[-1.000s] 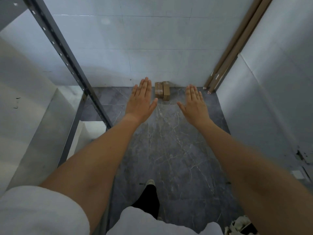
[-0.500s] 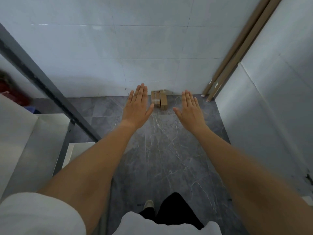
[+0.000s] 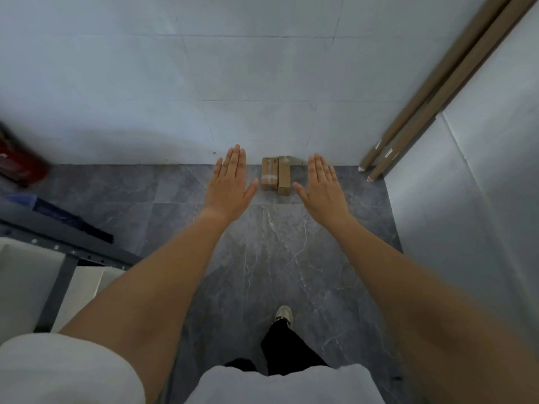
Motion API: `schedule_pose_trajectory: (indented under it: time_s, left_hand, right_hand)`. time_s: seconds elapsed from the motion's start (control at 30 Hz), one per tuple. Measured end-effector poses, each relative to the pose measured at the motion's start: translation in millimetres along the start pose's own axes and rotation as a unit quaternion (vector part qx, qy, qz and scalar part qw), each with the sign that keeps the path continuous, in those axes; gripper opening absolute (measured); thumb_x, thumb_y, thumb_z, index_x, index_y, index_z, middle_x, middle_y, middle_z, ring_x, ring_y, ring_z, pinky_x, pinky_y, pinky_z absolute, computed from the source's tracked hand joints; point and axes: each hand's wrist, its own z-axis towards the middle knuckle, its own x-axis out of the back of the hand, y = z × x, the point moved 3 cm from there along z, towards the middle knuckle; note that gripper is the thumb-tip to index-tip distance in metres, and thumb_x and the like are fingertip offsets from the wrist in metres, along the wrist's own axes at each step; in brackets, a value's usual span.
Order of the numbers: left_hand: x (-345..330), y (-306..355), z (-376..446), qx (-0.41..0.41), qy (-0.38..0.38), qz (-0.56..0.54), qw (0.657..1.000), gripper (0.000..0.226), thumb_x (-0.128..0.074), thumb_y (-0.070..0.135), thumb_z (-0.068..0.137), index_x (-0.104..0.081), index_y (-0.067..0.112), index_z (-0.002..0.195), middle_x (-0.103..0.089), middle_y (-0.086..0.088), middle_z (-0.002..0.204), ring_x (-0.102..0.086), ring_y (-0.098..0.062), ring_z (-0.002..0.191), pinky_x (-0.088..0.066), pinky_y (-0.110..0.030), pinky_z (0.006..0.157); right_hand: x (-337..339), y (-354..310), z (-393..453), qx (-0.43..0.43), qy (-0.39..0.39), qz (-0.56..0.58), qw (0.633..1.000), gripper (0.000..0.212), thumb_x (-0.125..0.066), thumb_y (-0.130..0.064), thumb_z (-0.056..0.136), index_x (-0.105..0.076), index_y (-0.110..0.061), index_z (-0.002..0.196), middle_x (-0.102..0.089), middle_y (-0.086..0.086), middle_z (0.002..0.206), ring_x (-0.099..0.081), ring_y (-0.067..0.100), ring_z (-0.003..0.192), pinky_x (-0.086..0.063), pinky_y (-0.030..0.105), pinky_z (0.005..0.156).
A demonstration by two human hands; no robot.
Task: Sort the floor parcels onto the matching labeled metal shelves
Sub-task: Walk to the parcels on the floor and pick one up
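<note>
Two parcels (image 3: 276, 177) stand side by side on the floor (image 3: 280, 252) against the wall (image 3: 233, 83). Left hand (image 3: 230, 182) and right hand (image 3: 322, 186) flank them, fingers straight, holding nothing.

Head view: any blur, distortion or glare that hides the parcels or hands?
Head view: wide-angle bending at the edges; red object at far left smeared by motion blur; both parcels small but sharp; left hand and right hand crisp; soft even light, no glare.
</note>
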Motion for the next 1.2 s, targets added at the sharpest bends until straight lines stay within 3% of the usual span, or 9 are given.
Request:
schedule_pose_trajectory:
  time_s: [0.37, 0.9, 1.2]
  left_hand:
    - [-19.1, 15.3, 93.9, 0.000, 0.001, -0.001, 1.000, 0.084, -0.002, 0.057, 0.094, -0.004, 0.000, 0.156, -0.004, -0.014, 0.165, -0.002, -0.024, 0.154, -0.003, -0.039, 0.125]
    - [-69.6, -20.6, 267.9, 0.007, -0.051, -0.002, 0.999, 0.072, -0.021, 0.047, 0.103, 0.002, 0.002, 0.156, 0.002, -0.012, 0.166, 0.003, -0.022, 0.154, 0.001, -0.037, 0.125]
    - [-104.7, 0.7, 354.5, -0.018, -0.101, 0.009, 0.995, 0.072, -0.026, 0.045, 0.104, -0.002, 0.002, 0.155, -0.001, -0.014, 0.166, 0.000, -0.024, 0.154, 0.000, -0.037, 0.125]
  right_hand:
    - [0.6, 41.1, 97.1, 0.012, -0.039, -0.006, 0.999, 0.080, -0.029, -0.049, 0.110, 0.002, 0.000, 0.164, 0.004, 0.017, 0.174, 0.004, 0.027, 0.162, 0.004, 0.036, 0.130]
    - [-23.6, 81.1, 271.5, -0.004, -0.082, -0.003, 0.997, 0.079, -0.028, -0.050, 0.110, 0.002, 0.000, 0.164, 0.004, 0.017, 0.174, 0.005, 0.027, 0.162, 0.003, 0.038, 0.131]
    - [-31.4, 135.4, 348.6, -0.012, -0.103, -0.004, 0.995, 0.078, -0.031, -0.048, 0.111, -0.001, 0.002, 0.163, -0.001, 0.019, 0.174, 0.000, 0.029, 0.162, 0.000, 0.038, 0.130]
